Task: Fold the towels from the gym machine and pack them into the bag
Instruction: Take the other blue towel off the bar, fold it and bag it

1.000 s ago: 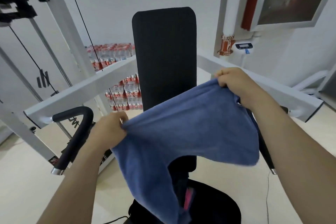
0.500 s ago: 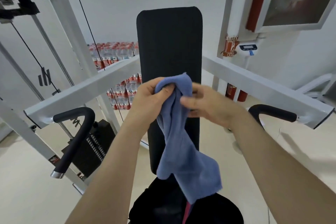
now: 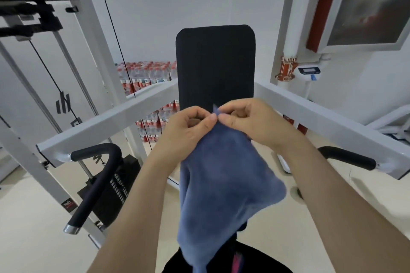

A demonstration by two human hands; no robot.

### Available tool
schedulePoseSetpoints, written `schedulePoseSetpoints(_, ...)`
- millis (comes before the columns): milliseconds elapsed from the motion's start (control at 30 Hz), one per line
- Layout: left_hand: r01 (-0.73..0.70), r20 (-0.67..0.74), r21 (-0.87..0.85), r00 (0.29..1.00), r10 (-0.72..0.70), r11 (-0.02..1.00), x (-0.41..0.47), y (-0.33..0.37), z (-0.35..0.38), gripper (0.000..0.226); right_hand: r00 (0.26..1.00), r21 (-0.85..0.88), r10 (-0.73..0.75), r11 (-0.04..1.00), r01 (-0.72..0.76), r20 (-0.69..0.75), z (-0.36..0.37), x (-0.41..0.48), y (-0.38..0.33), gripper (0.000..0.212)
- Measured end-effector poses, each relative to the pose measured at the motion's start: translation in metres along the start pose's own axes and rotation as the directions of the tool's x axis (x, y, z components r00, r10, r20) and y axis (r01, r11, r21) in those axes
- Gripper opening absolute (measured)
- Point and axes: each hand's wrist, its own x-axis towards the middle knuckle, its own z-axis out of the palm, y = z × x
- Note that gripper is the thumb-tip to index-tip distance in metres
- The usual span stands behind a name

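A blue towel [image 3: 221, 184] hangs in front of me, doubled over, its lower end dangling over a black bag [image 3: 266, 259] with a pink strip inside. My left hand [image 3: 188, 127] and my right hand [image 3: 246, 121] meet at the towel's top and each pinches its upper corners between thumb and fingers. Both hands are held in the air in front of the black back pad [image 3: 215, 66] of the gym machine. The bag's opening is mostly hidden by the towel.
White machine arms [image 3: 106, 128] [image 3: 321, 117] reach out on both sides, each with a black handle [image 3: 97, 179] [image 3: 348, 157]. A weight stack [image 3: 111, 190] stands low left. Packs of water bottles [image 3: 146, 77] are stacked behind the machine. Beige floor lies around.
The towel was spread wide between my hands, then the hands came together. Now both pinch the joined corners and the towel hangs fuller below them.
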Motion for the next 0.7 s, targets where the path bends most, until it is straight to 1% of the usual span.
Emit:
schedulePoseSetpoints(67, 0.005, -0.001, -0.108, 1.0, -0.005, 0.994, 0.008, 0.005, 0.001, 0.019, 0.996, 0.05, -0.002, 0.999, 0.006, -0.085, 0.005, 0.008, -0.004, 0.017)
schedulePoseSetpoints(100, 0.001, 0.007, -0.144, 1.0, 0.0, 0.99, 0.011, 0.006, 0.001, 0.019, 0.996, 0.068, 0.019, 0.998, -0.013, -0.092, 0.009, 0.011, -0.004, 0.018)
schedulePoseSetpoints(133, -0.002, 0.018, -0.146, 1.0, 0.004, 0.989, 0.014, 0.005, 0.002, 0.018, 0.996, 0.095, 0.055, 0.994, -0.048, -0.073, 0.014, 0.013, 0.0, 0.02)
schedulePoseSetpoints(167, 0.005, 0.022, -0.11, 1.0, -0.003, 0.994, 0.016, -0.002, 0.003, 0.017, 0.993, 0.122, 0.114, 0.987, -0.109, -0.034, 0.02, 0.013, 0.011, 0.021)
schedulePoseSetpoints(233, 0.071, -0.018, 0.04, 0.997, -0.071, 0.997, 0.014, -0.034, 0.007, 0.017, 0.962, 0.07, 0.264, 0.961, -0.269, 0.077, 0.038, 0.005, 0.048, 0.02)
schedulePoseSetpoints(267, 0.136, -0.034, 0.136, 0.991, -0.132, 0.981, 0.01, -0.057, 0.01, 0.016, 0.933, 0.016, 0.336, 0.94, -0.34, 0.125, 0.048, -0.003, 0.07, 0.017)
schedulePoseSetpoints(300, 0.211, -0.019, 0.229, 0.977, -0.212, 0.95, 0.004, -0.082, 0.013, 0.015, 0.901, -0.027, 0.403, 0.914, -0.404, 0.159, 0.059, -0.012, 0.094, 0.015)
schedulePoseSetpoints(333, 0.276, 0.026, 0.322, 0.954, -0.3, 0.906, -0.005, -0.108, 0.018, 0.013, 0.868, -0.05, 0.463, 0.885, -0.462, 0.18, 0.071, -0.021, 0.117, 0.015)
schedulePoseSetpoints(367, 0.307, 0.087, 0.415, 0.923, -0.374, 0.856, -0.018, -0.136, 0.025, 0.014, 0.835, -0.053, 0.516, 0.855, -0.516, 0.191, 0.085, -0.032, 0.138, 0.014)
schedulePoseSetpoints(400, 0.303, 0.151, 0.493, 0.893, -0.423, 0.816, -0.033, -0.162, 0.032, 0.019, 0.808, -0.048, 0.553, 0.83, -0.556, 0.202, 0.099, -0.043, 0.155, 0.014)
schedulePoseSetpoints(433, 0.278, 0.209, 0.554, 0.866, -0.454, 0.785, -0.048, -0.189, 0.038, 0.025, 0.786, -0.049, 0.58, 0.81, -0.585, 0.213, 0.112, -0.052, 0.17, 0.014)
schedulePoseSetpoints(500, 0.188, 0.32, 0.685, 0.79, -0.523, 0.703, -0.08, -0.241, 0.051, 0.033, 0.72, -0.107, 0.653, 0.754, -0.648, 0.237, 0.137, -0.072, 0.205, 0.021)
schedulePoseSetpoints(600, -0.031, 0.446, 0.818, 0.667, -0.597, 0.575, -0.13, -0.316, 0.068, 0.029, 0.611, -0.187, 0.753, 0.655, -0.732, 0.245, 0.167, -0.1, 0.249, 0.041)
schedulePoseSetpoints(633, -0.102, 0.458, 0.845, 0.645, -0.612, 0.524, -0.145, -0.337, 0.072, 0.035, 0.581, -0.166, 0.774, 0.626, -0.762, 0.254, 0.174, -0.108, 0.26, 0.046)
schedulePoseSetpoints(667, -0.142, 0.446, 0.874, 0.612, -0.653, 0.464, -0.161, -0.355, 0.077, 0.049, 0.553, -0.111, 0.788, 0.596, -0.795, 0.27, 0.182, -0.115, 0.27, 0.047)
schedulePoseSetpoints(700, -0.148, 0.413, 0.902, 0.568, -0.712, 0.405, -0.175, -0.368, 0.08, 0.061, 0.529, -0.037, 0.792, 0.565, -0.825, 0.305, 0.189, -0.123, 0.278, 0.047)
